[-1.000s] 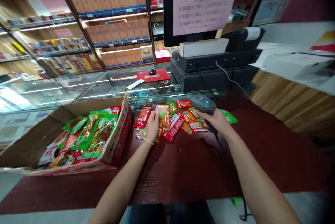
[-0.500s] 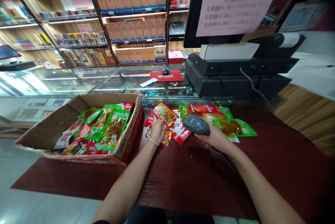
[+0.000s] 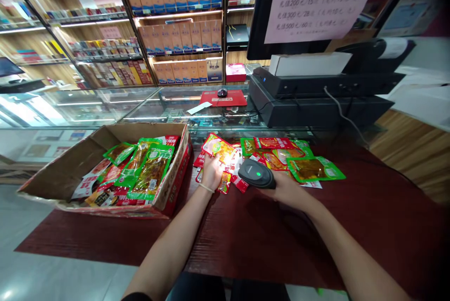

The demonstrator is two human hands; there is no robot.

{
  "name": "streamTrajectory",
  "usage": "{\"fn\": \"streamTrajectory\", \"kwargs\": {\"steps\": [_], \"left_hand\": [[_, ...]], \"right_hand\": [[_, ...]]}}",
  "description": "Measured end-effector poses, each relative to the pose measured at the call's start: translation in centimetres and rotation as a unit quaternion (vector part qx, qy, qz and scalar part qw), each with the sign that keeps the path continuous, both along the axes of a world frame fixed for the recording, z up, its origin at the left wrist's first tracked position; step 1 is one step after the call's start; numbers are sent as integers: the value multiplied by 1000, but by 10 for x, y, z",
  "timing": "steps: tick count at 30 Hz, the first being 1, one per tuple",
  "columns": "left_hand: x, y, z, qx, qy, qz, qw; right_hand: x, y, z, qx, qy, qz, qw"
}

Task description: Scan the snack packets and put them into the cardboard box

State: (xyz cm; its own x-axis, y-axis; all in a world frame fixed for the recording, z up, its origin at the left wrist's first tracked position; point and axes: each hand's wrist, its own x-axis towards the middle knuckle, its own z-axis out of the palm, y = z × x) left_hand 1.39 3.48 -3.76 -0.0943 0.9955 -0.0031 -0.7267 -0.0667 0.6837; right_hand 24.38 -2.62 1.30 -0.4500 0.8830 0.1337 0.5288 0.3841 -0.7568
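Note:
My left hand [image 3: 212, 173] grips a red and yellow snack packet [image 3: 220, 148], tilted up above a pile of similar packets [image 3: 281, 155] on the dark red counter [image 3: 267, 230]. My right hand [image 3: 286, 189] holds a black barcode scanner [image 3: 256, 173] with a green light on top, its head pointing left at the packet from close by. Green packets [image 3: 311, 168] lie to the right of the scanner.
An open cardboard box [image 3: 63, 174] with several snack packets stands at the left. Behind the pile are a glass display case [image 3: 168, 113], a black cash register [image 3: 316, 99] with cable, a monitor with a pink paper notice [image 3: 316, 1], and shelves of boxed goods [image 3: 176, 24].
The left hand lifted one packet from the pile and tilted it up. The scanner swung left toward it, and its light went from blue to green. The view shifted left.

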Motion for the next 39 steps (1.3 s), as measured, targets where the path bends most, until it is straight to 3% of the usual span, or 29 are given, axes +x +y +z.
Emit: {"fn": "streamTrajectory", "kwargs": {"steps": [5, 9, 11, 14, 17, 21, 24, 27, 29, 33, 36, 39], "left_hand": [[-4, -2, 0, -23, 8, -13, 1000], [4, -3, 8, 2, 57, 7, 998], [9, -4, 23, 19, 98, 19, 995], [6, -14, 60, 77, 195, 39, 977], [-17, -36, 105, 156, 340, 68, 925], [-76, -65, 150, 188, 536, 131, 813], [-131, -78, 162, 139, 595, 199, 766], [-187, -84, 159, 68, 625, 292, 721], [-220, -88, 152, 44, 596, 325, 733], [-260, -94, 140, 37, 462, 314, 829], [-265, -98, 139, 47, 434, 304, 847], [-253, -99, 143, 61, 440, 285, 849]], "right_hand": [[2, 3, -2, -20, 14, -4, 1000], [2, 7, -4, -10, 4, -55, 998], [2, 8, -3, 18, 12, -98, 995], [0, 10, 7, 83, 55, -134, 986], [-4, 8, 21, 90, 83, -129, 984], [-21, 0, 40, 21, 76, -92, 993], [-46, -5, 51, 1, 69, -48, 996], [-76, -5, 58, 21, 87, -21, 996], [-96, -4, 61, 42, 112, -15, 993], [-124, 1, 63, 44, 127, -6, 991], [-132, 4, 63, 44, 129, -5, 991], [-130, 5, 61, 50, 135, -12, 990]]}}
